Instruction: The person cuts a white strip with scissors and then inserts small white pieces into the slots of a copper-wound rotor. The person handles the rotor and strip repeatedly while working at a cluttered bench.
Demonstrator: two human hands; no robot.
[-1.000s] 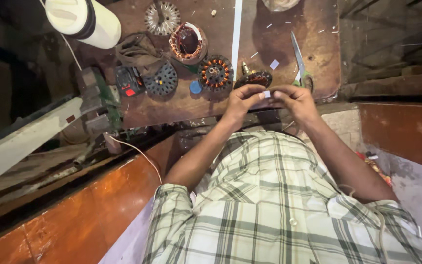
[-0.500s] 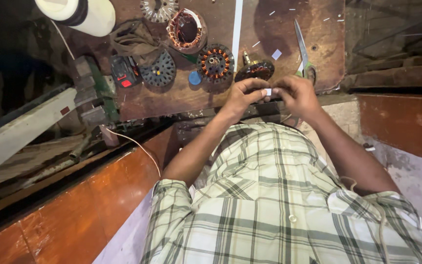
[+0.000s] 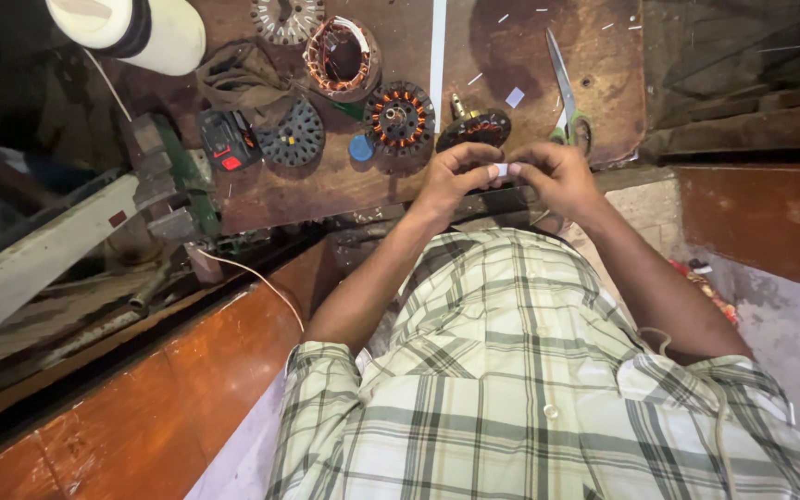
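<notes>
We pinch a small white slip (image 3: 501, 169) between our left hand (image 3: 451, 176) and right hand (image 3: 557, 174) just above the table (image 3: 326, 185) edge, near the scissors (image 3: 567, 93) and wound stator (image 3: 474, 128), and a loose grip could drop it into the gap below.

Bench (image 3: 326, 190): brown, worn wood; scattered with small white scraps
Scissors (image 3: 567, 93): green-handled; blades open, lying on the right side of the bench
Wound stators: one large with copper coils (image 3: 340, 56); one smaller (image 3: 399, 118), just beside a blue cap (image 3: 360, 147)
Lamination discs: grey (image 3: 286, 17); dark (image 3: 293, 134)
Roll (image 3: 131, 28): white, at the far left
</notes>
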